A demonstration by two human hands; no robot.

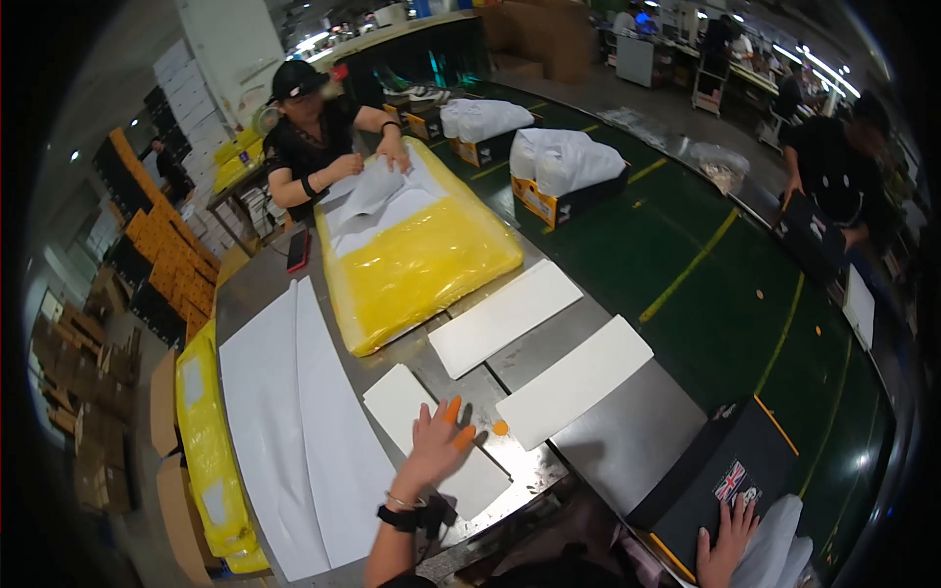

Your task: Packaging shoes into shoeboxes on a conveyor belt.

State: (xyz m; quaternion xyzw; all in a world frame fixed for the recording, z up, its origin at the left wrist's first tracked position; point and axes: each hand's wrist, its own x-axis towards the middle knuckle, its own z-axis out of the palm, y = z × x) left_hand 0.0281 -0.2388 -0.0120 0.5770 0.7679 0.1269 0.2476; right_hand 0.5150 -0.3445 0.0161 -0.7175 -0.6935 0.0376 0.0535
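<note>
My left hand (438, 446) is over a small stack of white cards (402, 392) on the metal table, fingers spread, with orange covers on some fingertips. A round orange sticker (501, 428) lies just right of its fingers. My right hand (727, 544) rests with stretched fingers against a black shoebox (725, 470) with orange edges and a flag print. White wrapping paper (779, 549) bulges beside that box at the lower right. Two more stacks, one of white cards (573, 382) and another of white cards (505, 318), lie beyond my left hand.
A yellow plastic-wrapped bundle of paper (421, 265) lies ahead, where a co-worker (319, 147) handles a sheet. Large white sheets (294, 421) cover the table's left. Open boxes with white-wrapped contents (564, 167) stand on the green conveyor (676, 245). Another person (833, 186) holds a black box.
</note>
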